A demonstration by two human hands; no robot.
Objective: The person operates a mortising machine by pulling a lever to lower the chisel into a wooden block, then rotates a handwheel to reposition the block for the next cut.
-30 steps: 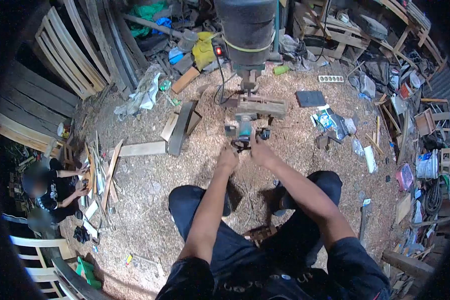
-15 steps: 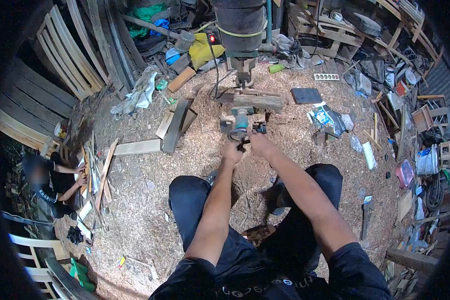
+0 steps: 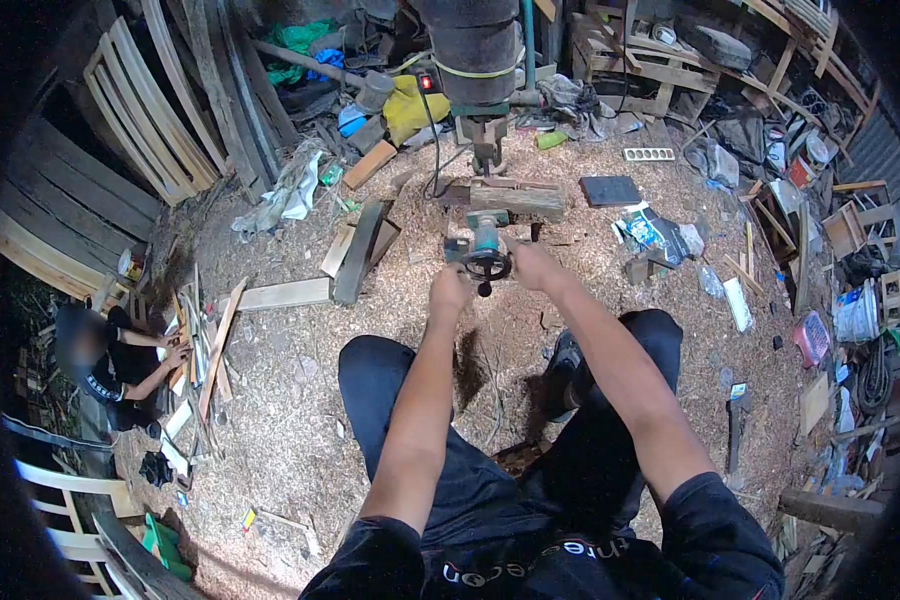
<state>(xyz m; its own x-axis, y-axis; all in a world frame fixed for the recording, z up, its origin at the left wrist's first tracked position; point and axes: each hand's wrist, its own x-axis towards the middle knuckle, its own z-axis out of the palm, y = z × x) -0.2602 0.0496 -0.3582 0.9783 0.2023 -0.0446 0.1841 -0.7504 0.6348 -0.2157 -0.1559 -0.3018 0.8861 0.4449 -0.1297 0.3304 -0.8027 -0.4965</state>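
A black handwheel [image 3: 487,265] with a round knob sits at the near end of a green machine vise [image 3: 486,236]. My left hand [image 3: 450,288] is closed at the wheel's left rim. On the other side my right hand [image 3: 533,265] is curled at the upper right rim, its fingertips partly hidden. Behind the vise lies a block of wood [image 3: 515,198], under the spindle [image 3: 486,150] of an upright drilling machine with a dark motor housing [image 3: 473,60].
Wood chips cover the floor [image 3: 300,430]. Boards [image 3: 358,255] lie to the left, and a dark flat block [image 3: 612,190] to the right. A person [image 3: 120,365] crouches at the far left, hands on wood strips [image 3: 210,350]. A cable [image 3: 436,150] hangs beside the machine.
The handwheel has turned and its knob now points toward me. My left hand has shifted left along the rim and my right hand slightly right. The view has moved a little.
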